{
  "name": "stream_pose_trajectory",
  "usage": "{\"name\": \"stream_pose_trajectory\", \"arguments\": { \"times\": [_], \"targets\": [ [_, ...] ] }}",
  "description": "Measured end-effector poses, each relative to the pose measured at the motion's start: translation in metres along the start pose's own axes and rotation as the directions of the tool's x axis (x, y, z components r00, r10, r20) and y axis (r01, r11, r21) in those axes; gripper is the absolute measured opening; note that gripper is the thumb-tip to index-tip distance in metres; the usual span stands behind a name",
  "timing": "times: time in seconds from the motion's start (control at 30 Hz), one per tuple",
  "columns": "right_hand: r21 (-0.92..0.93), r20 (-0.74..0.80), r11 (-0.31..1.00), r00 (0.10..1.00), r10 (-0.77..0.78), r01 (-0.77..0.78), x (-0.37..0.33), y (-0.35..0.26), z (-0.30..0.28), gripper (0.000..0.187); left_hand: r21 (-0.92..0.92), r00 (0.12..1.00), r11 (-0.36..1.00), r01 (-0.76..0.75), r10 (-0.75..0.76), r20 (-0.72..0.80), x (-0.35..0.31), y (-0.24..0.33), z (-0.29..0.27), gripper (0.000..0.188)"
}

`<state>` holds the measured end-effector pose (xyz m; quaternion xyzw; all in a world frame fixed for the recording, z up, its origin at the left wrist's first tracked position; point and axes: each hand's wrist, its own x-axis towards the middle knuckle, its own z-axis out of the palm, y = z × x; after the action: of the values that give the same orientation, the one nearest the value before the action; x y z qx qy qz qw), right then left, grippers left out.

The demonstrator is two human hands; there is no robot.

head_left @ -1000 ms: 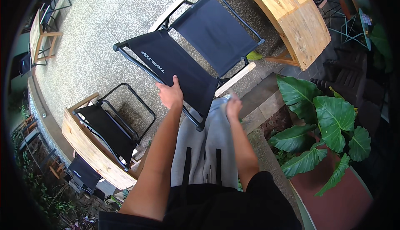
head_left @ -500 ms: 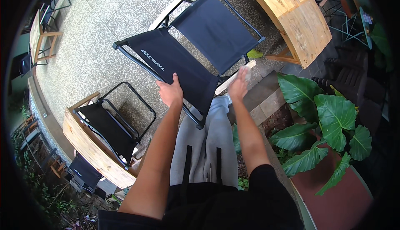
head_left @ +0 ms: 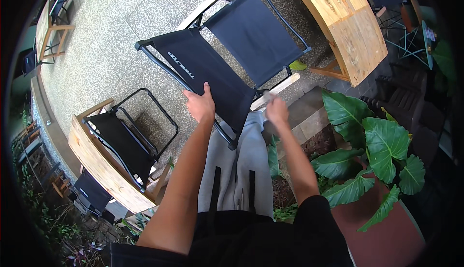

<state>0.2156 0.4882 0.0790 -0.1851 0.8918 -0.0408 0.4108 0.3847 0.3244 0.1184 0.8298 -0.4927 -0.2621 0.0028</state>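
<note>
A black folding chair (head_left: 203, 59) with pale wooden armrests stands tilted in front of me, its fabric back nearest my legs. My left hand (head_left: 200, 103) is wrapped round the dark metal tube at the edge of the backrest, thumb over the fabric. At the near end of the right armrest (head_left: 282, 89), my right hand (head_left: 277, 111) is closed, its fingertips blurred by motion. A pale smear shows at those fingertips; what it is, I cannot make out. The seat (head_left: 253, 35) lies beyond the backrest.
A wooden table (head_left: 360, 40) stands at the far right. Another black chair (head_left: 128, 139) is tucked against a wooden table (head_left: 104, 165) at left. Large-leaved plants (head_left: 384, 139) grow by a stone ledge (head_left: 309, 117) at right. Speckled floor tiles (head_left: 111, 40) extend leftward.
My right hand has moved back toward me along the armrest, its fingers now more curled. My left hand keeps its grip on the backrest tube. The view has shifted slightly.
</note>
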Motion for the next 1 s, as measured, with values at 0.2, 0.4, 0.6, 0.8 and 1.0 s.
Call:
{"name": "stream_pose_trajectory", "arguments": {
  "times": [0.2,0.4,0.6,0.8,1.0],
  "targets": [
    [-0.341,-0.418,0.92,0.845,-0.333,0.194,0.083,0.007,-0.051,0.036,0.007,1.0,1.0,0.002,-0.002,0.017,-0.004,0.007,0.003,0.067],
    [-0.745,-0.083,0.643,0.932,-0.352,0.177,0.095,0.028,0.02,0.024,0.012,1.0,1.0,-0.002,0.002,0.007,-0.007,0.008,0.005,0.066],
    [-0.662,0.065,0.675,0.923,-0.38,0.325,0.047,0.003,0.077,0.024,0.004,1.0,1.0,0.006,-0.006,0.019,-0.006,0.007,-0.001,0.066],
    [-0.624,0.16,0.573,0.804,-0.572,0.531,0.033,0.022,0.084,0.031,0.003,1.0,1.0,-0.007,0.006,0.008,-0.004,0.004,-0.002,0.065],
    [-0.769,0.167,0.442,0.813,-0.557,0.461,0.086,0.05,0.021,0.021,0.012,1.0,1.0,-0.004,0.004,0.024,-0.005,0.006,0.003,0.064]
  ]
}}
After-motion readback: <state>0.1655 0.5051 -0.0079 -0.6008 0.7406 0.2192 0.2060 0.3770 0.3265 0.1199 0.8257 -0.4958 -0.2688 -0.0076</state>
